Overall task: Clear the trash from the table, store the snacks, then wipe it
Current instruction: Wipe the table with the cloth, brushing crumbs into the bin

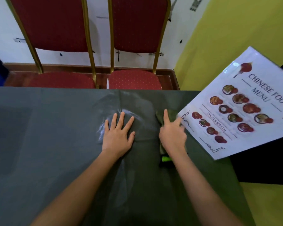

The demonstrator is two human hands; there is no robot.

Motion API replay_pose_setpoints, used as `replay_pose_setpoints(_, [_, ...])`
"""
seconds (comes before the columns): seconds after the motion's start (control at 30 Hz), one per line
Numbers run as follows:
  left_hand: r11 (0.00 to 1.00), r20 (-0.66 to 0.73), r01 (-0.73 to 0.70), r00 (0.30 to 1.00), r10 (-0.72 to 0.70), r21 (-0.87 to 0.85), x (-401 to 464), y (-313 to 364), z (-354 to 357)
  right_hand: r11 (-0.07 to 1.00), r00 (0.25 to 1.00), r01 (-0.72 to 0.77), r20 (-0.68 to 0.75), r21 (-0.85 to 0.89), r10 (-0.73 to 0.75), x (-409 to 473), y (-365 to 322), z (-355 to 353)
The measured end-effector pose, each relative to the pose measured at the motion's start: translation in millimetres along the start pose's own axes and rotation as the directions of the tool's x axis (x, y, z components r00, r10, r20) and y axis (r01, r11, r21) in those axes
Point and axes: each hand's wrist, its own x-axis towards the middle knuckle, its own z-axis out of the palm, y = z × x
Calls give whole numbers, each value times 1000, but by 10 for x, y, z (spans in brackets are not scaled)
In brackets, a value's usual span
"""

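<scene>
A dark grey-green cloth covers the table (47, 136), with a damp, shiny streak near its middle. My left hand (117, 134) lies flat on that cloth, fingers spread, holding nothing. My right hand (172, 135) presses on a dark green wiping cloth (159, 117), index finger pointing forward; the cloth shows in front of and beside the hand. A small bright green and black object (166, 160) peeks out under my right wrist. No trash or snacks show on the table.
A laminated Chinese food menu (245, 108) lies tilted on the table's right edge, touching my right fingers. Two red chairs with gold frames (134, 79) stand behind the far edge against a white wall. A yellow wall is to the right.
</scene>
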Motion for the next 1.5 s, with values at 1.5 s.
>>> replay_pose_setpoints(1.5, [957, -99, 283, 953, -287, -57, -588, -1335, -321, 792, 792, 610, -14, -9, -610, 643, -1883, -222])
